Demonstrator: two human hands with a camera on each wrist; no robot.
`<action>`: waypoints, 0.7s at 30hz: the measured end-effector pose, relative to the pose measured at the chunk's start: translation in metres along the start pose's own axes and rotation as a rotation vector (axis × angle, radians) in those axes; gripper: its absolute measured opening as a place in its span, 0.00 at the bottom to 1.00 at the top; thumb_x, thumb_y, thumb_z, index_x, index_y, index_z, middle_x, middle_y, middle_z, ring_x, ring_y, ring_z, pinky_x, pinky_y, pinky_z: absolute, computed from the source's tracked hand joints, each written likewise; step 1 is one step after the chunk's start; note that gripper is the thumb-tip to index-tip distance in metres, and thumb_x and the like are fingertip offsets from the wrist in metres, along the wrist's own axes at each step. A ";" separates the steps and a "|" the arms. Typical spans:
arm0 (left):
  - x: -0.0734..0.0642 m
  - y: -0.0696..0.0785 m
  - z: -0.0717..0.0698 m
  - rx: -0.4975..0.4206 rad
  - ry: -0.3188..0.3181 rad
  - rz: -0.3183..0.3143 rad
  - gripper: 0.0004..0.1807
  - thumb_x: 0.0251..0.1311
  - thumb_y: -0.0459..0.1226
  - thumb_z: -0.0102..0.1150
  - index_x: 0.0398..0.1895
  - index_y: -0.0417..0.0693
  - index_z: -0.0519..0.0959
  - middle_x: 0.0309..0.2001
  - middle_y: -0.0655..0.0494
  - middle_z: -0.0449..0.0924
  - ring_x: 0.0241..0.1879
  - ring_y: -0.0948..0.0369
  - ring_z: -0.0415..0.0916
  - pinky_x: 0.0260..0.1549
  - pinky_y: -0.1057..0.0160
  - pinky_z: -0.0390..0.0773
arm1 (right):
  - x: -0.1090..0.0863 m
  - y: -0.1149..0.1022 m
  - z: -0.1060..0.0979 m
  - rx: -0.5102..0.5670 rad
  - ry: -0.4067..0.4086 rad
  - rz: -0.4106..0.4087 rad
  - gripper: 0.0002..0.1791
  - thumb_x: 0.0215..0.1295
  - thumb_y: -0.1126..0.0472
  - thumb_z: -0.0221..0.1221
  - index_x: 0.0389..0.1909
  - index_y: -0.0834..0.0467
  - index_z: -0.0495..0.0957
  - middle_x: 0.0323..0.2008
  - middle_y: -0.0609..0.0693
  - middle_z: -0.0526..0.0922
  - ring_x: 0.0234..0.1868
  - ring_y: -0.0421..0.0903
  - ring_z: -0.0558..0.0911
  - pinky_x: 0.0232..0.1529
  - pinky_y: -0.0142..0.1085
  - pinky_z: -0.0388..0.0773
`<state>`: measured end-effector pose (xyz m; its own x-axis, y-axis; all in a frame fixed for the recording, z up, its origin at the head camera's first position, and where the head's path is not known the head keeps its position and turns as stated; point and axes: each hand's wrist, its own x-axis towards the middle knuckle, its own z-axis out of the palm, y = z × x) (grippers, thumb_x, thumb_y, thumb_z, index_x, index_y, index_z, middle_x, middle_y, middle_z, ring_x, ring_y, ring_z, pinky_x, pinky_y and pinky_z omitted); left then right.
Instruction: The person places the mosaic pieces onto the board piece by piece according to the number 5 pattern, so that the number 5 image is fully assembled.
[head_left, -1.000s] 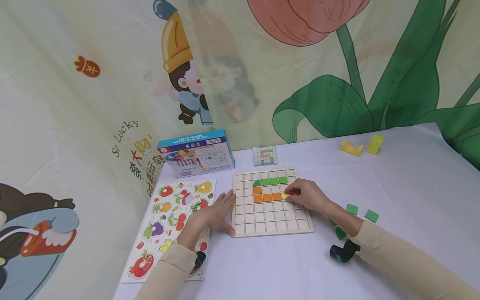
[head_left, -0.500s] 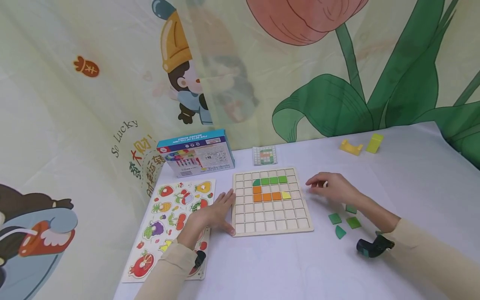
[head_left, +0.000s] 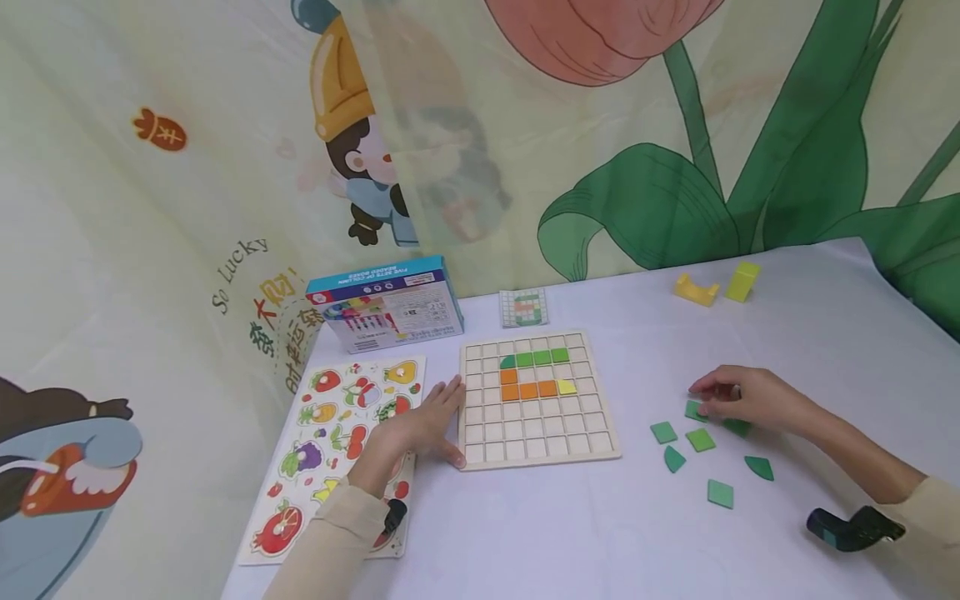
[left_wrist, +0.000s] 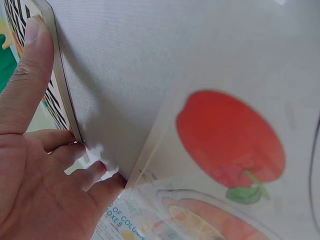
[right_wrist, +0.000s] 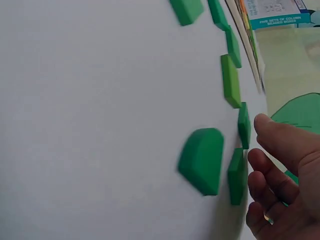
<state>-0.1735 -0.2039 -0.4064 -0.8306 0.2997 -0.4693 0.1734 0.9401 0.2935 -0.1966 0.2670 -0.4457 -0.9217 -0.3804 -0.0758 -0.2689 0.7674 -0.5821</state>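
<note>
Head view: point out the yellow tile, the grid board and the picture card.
Yellow tile [head_left: 566, 387], head view: middle of its top face.
Grid board [head_left: 536, 448], head view: bare cell in its nearest row.
Picture card [head_left: 524, 308], head view: middle of its printed face.

The pale gridded board [head_left: 536, 430] lies flat, bearing 4 green tiles [head_left: 543, 358], 4 orange tiles [head_left: 528, 390] and 1 yellow tile [head_left: 567, 387], with 7 loose green pieces [head_left: 701, 440] scattered right of the board.

R hand [head_left: 757, 397] nr grn tiles [head_left: 701, 439]
</note>
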 end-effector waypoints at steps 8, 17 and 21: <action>-0.001 0.001 0.000 -0.005 0.006 -0.003 0.63 0.43 0.48 0.75 0.78 0.48 0.44 0.80 0.54 0.32 0.78 0.50 0.31 0.74 0.45 0.50 | -0.009 0.002 0.005 -0.026 0.036 -0.027 0.21 0.52 0.52 0.70 0.47 0.55 0.83 0.39 0.44 0.80 0.33 0.33 0.69 0.32 0.26 0.72; -0.001 0.002 0.000 0.014 0.009 0.006 0.63 0.43 0.48 0.75 0.78 0.46 0.44 0.80 0.53 0.33 0.78 0.50 0.31 0.74 0.45 0.50 | -0.011 0.000 0.008 -0.066 0.075 -0.046 0.18 0.51 0.54 0.71 0.43 0.54 0.84 0.40 0.44 0.81 0.34 0.32 0.70 0.34 0.26 0.73; -0.002 0.002 -0.001 0.013 0.005 0.005 0.62 0.43 0.48 0.75 0.78 0.46 0.45 0.80 0.53 0.33 0.78 0.50 0.31 0.74 0.45 0.50 | -0.011 0.000 0.010 -0.080 0.090 -0.058 0.17 0.51 0.57 0.70 0.43 0.55 0.84 0.39 0.45 0.82 0.34 0.32 0.70 0.33 0.26 0.74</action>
<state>-0.1719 -0.2022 -0.4043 -0.8323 0.3032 -0.4640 0.1841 0.9408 0.2846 -0.1835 0.2655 -0.4529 -0.9243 -0.3804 0.0314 -0.3408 0.7852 -0.5171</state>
